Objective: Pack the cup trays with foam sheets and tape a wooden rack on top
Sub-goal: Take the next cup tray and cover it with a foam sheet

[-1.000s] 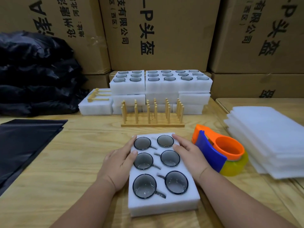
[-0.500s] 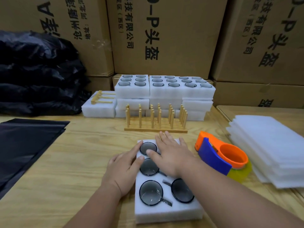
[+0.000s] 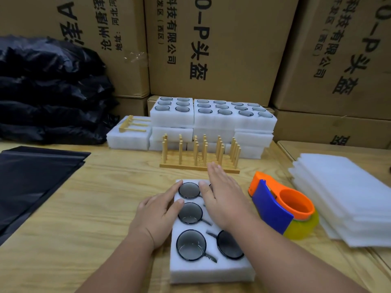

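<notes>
A white foam cup tray (image 3: 190, 271) with several dark glass cups lies on the wooden table in front of me. My left hand (image 3: 156, 216) rests on its left edge, fingers straight. My right hand (image 3: 224, 197) hovers flat over the tray's far right part, fingertips near the wooden rack (image 3: 198, 157), which stands just behind the tray with upright pegs. A pile of thin foam sheets (image 3: 342, 195) lies at the right. An orange and blue tape dispenser (image 3: 279, 204) sits between tray and sheets.
More foam cup trays (image 3: 213, 119) are stacked at the back, one with small wooden mallets (image 3: 132, 124) on top. Black bags (image 3: 50, 89) are piled at the left, flat black bags (image 3: 33, 182) lie on the table. Cardboard boxes (image 3: 211, 45) form the back wall.
My right hand left the tray's right edge, crossed over the cups and has reached forward toward the rack. The left hand has stayed on the tray's left side.
</notes>
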Demonstrator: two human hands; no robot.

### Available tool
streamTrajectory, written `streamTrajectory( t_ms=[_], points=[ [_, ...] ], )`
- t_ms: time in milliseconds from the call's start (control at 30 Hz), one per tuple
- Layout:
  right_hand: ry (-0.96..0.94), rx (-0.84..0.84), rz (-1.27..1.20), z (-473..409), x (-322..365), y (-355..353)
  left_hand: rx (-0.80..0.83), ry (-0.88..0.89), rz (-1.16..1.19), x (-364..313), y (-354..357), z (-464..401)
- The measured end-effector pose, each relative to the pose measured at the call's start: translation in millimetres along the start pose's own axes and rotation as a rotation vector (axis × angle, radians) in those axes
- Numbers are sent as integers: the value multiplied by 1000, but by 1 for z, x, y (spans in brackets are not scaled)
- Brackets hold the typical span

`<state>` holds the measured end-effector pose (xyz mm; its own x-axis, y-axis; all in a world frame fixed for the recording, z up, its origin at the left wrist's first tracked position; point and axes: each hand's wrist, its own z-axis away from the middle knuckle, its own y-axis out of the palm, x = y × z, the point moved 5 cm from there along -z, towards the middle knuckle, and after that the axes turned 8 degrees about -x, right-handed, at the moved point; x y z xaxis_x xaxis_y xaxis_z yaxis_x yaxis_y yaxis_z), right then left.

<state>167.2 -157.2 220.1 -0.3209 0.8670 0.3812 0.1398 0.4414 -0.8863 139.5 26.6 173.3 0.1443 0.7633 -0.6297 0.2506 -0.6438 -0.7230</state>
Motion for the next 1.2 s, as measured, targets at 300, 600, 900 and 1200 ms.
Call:
streamTrajectory(
  t_ms=[300, 600, 900, 1200],
  points=[
    [-47, 264, 173, -39, 28, -6, 9, -32, -18, 3, 4, -3],
    [-14, 233, 179, -76, 44, 38, 3, -31, -18, 5, 6, -3],
    [-15, 110, 247, -76, 38, 47, -2, -29, -79, 4, 5, -3],
    [-168, -181, -297, -39, 8, -42, -48, -24, 20, 2, 0, 0]
  ],
)
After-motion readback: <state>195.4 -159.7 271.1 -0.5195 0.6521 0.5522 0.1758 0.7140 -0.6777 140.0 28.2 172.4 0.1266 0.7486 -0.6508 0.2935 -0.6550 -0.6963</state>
